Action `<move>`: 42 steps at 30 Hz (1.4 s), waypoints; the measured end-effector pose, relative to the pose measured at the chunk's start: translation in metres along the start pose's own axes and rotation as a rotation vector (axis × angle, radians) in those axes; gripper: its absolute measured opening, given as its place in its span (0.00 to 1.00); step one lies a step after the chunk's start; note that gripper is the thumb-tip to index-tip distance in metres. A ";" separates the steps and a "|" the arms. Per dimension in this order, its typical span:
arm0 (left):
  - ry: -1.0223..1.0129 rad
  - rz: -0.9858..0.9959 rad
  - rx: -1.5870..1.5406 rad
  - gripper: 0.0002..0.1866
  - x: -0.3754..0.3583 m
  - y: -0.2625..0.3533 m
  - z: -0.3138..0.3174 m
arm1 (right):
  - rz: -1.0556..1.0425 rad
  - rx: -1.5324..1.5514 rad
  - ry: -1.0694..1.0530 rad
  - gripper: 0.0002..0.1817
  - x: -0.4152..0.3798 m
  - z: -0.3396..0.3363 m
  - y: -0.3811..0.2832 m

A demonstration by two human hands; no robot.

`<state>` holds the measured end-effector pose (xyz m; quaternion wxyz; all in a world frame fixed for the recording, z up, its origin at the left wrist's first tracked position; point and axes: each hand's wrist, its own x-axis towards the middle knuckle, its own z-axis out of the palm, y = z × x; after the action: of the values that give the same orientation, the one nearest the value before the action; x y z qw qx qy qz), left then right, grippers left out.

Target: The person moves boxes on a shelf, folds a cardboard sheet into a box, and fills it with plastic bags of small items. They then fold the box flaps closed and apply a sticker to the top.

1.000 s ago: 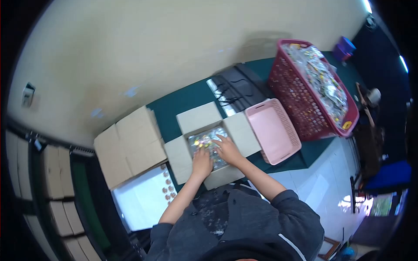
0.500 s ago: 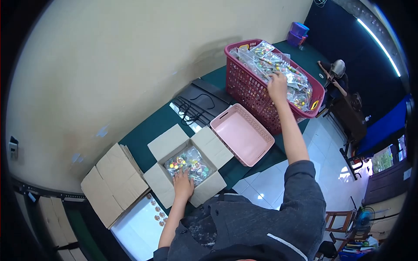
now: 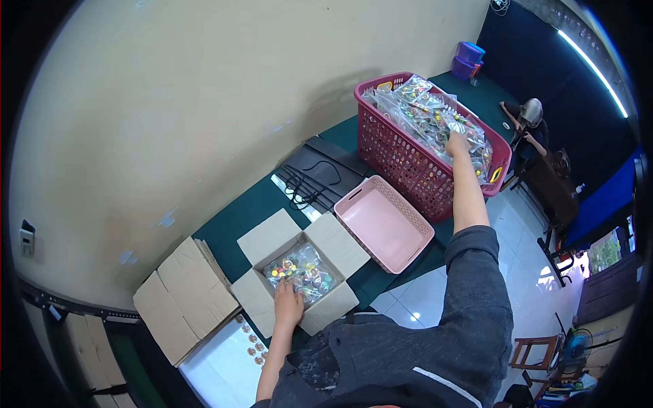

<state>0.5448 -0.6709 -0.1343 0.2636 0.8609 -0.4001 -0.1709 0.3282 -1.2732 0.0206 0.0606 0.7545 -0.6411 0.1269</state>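
Note:
An open cardboard box (image 3: 323,246) holds clear plastic bags (image 3: 306,268) of small colourful pieces, with yellow, red and green among them. My left hand (image 3: 289,307) reaches over the box's near side, its fingers stretched out on the bags. A tall maroon laundry basket (image 3: 398,153) is heaped with more such bags (image 3: 428,112). My right hand (image 3: 458,144) is in the basket, with its fingers closed on a clear plastic bag (image 3: 456,127) at the top of the heap. Part of that bag is hidden by the hand.
A pink plastic tray (image 3: 384,224) stands between box and basket. Behind it lies a black folded item with cords (image 3: 320,166). Flattened cardboard boxes (image 3: 187,292) and a white sheet with round amber stickers (image 3: 224,353) are at left. Another person (image 3: 530,119) sits in the distance.
My right hand has moved deeper into the heap and its fingers have closed on a bag. My left hand stays on the bags in the box. The view has shifted slightly.

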 end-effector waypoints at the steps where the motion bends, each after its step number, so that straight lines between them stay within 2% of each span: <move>1: 0.010 0.009 -0.006 0.24 0.000 0.001 -0.001 | 0.000 -0.001 -0.003 0.16 -0.005 -0.009 -0.001; 4: 0.054 0.032 -0.060 0.24 0.002 0.004 -0.001 | -0.145 0.342 0.529 0.08 -0.022 -0.041 -0.008; 5: 0.059 0.034 -0.062 0.24 0.004 0.005 -0.002 | -0.146 0.343 0.534 0.08 -0.030 -0.051 -0.011; 7: 0.078 0.038 -0.120 0.24 0.004 0.010 -0.007 | -0.297 0.503 0.744 0.07 -0.039 -0.061 -0.011; 8: 0.081 0.037 -0.125 0.24 0.004 0.011 -0.008 | -0.240 0.542 0.653 0.08 -0.043 -0.067 -0.011; 9: 0.099 0.051 -0.131 0.24 0.004 0.011 -0.009 | -0.246 0.541 0.654 0.08 -0.052 -0.074 -0.013; 11: 0.118 0.065 -0.138 0.24 0.004 0.012 -0.012 | -0.150 0.882 0.541 0.08 -0.074 -0.088 -0.019; 13: 0.119 0.082 -0.190 0.23 0.003 0.011 -0.015 | -0.191 0.858 0.571 0.12 -0.091 -0.099 -0.018; 15: 0.106 0.075 -0.207 0.23 0.002 0.010 -0.017 | -0.065 0.958 0.510 0.17 -0.112 -0.114 -0.018; 17: 0.088 0.072 -0.222 0.23 0.002 0.010 -0.019 | -0.091 0.891 0.523 0.19 -0.113 -0.108 -0.003; 20: 0.099 0.100 -0.197 0.23 0.002 0.010 -0.021 | -0.096 0.502 0.556 0.19 -0.120 -0.109 0.012; 21: 0.103 0.105 -0.201 0.23 0.002 0.009 -0.021 | -0.095 0.499 0.559 0.19 -0.127 -0.117 0.011; 23: 0.108 0.111 -0.207 0.23 0.004 0.011 -0.022 | -0.109 0.680 0.590 0.19 -0.142 -0.135 0.004; 25: 0.157 0.156 -0.219 0.23 0.005 0.015 -0.024 | -0.062 0.673 0.557 0.19 -0.160 -0.157 -0.005; 28: 0.135 0.234 -0.239 0.26 0.004 0.032 -0.037 | -0.159 0.776 0.540 0.21 -0.187 -0.178 -0.021; 29: 0.136 0.229 -0.238 0.26 0.002 0.042 -0.044 | -0.191 1.106 0.336 0.20 -0.197 -0.181 -0.027; 30: 0.153 0.246 -0.289 0.31 -0.001 0.058 -0.053 | -0.221 1.427 0.111 0.19 -0.208 -0.184 -0.034; 31: 0.171 0.261 -0.339 0.36 -0.004 0.071 -0.060 | -0.278 1.454 -0.051 0.19 -0.223 -0.189 -0.045; 32: 0.180 0.251 -0.336 0.36 -0.007 0.078 -0.063 | -0.339 1.475 -0.216 0.19 -0.242 -0.192 -0.057; 34: 0.458 0.620 -0.180 0.45 -0.013 0.088 -0.067 | -0.419 1.378 -0.498 0.14 -0.275 -0.179 -0.085; 35: 0.469 0.602 -0.172 0.45 -0.016 0.095 -0.071 | -0.429 1.393 -0.629 0.12 -0.296 -0.171 -0.101; 37: 0.236 0.651 -0.165 0.49 -0.022 0.108 -0.084 | -0.427 1.277 -0.924 0.12 -0.332 -0.160 -0.126; 38: 0.138 0.610 -0.072 0.48 -0.025 0.113 -0.093 | -0.388 1.340 -1.012 0.13 -0.349 -0.155 -0.138; 41: 0.118 0.460 -0.194 0.48 -0.022 0.081 -0.059 | -0.240 1.583 -1.177 0.13 -0.378 -0.134 -0.168; 42: 0.184 0.426 -0.239 0.46 -0.027 0.083 -0.067 | -0.255 1.584 -1.191 0.13 -0.385 -0.132 -0.175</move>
<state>0.5117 -0.6740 -0.0294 0.4289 0.7319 -0.5237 -0.0784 0.4290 -0.8430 0.0562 -0.7781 0.5808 -0.2117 0.1113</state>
